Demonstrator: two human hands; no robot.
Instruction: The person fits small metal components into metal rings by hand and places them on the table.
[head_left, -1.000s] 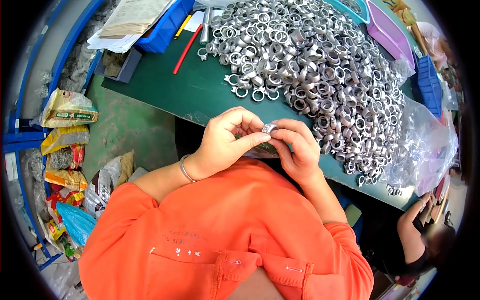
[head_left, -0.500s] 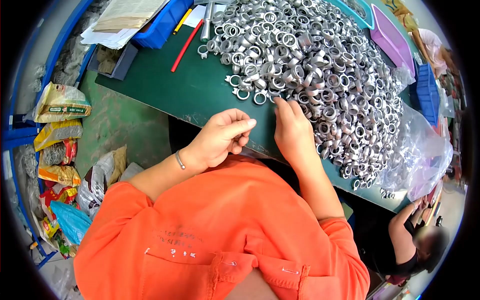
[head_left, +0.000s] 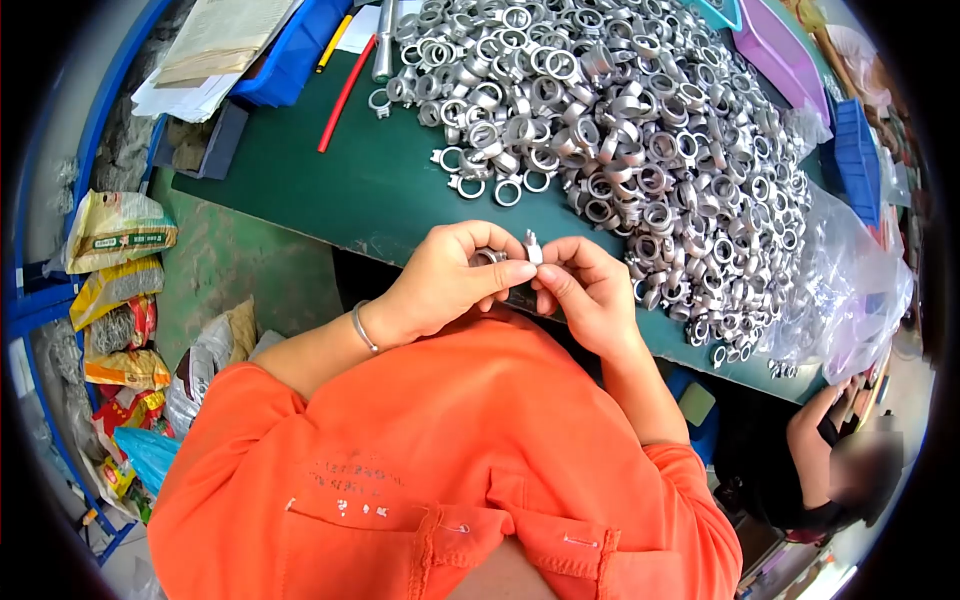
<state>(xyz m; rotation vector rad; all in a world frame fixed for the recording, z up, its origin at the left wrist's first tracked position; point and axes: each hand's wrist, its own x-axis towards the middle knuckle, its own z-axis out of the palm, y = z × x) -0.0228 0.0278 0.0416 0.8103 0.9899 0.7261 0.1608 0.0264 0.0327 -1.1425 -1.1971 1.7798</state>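
Fingertips (head_left: pixel 519 270) of the left hand (head_left: pixel 450 275) and the right hand (head_left: pixel 597 290) met on one small metal ring (head_left: pixel 534 254), pinched narrow around it from either side. It stood nearly edge-on to the view, its slim tab pointing up just above the tips. A second ring (head_left: pixel 487 257) showed in the curl of the left fingers, beyond the thumb (whether it was gripped or merely cradled, I could not tell).

Handling it well, I judged, asked for a light pinch from both sides, firm enough to stop the ring slipping yet loose enough to let it turn. A steady left thumb and forefinger seemed the better anchor, leaving the right tips free for small adjustments. The second ring was probably safest tucked deep in the left fingers; had it slid forward, it could have knocked the one between the tips. The tab looked likely to catch on skin, so it was best left pointing clear.

Beyond the fingertips, loose rings (head_left: pixel 508 192) lay on the green table (head_left: pixel 290 190), and a broad pile of rings (head_left: pixel 660 150) spread ahead and to their right. A red stick (head_left: pixel 347 95) and a metal rod (head_left: pixel 384 40) lay well apart from them, ahead and to the left.
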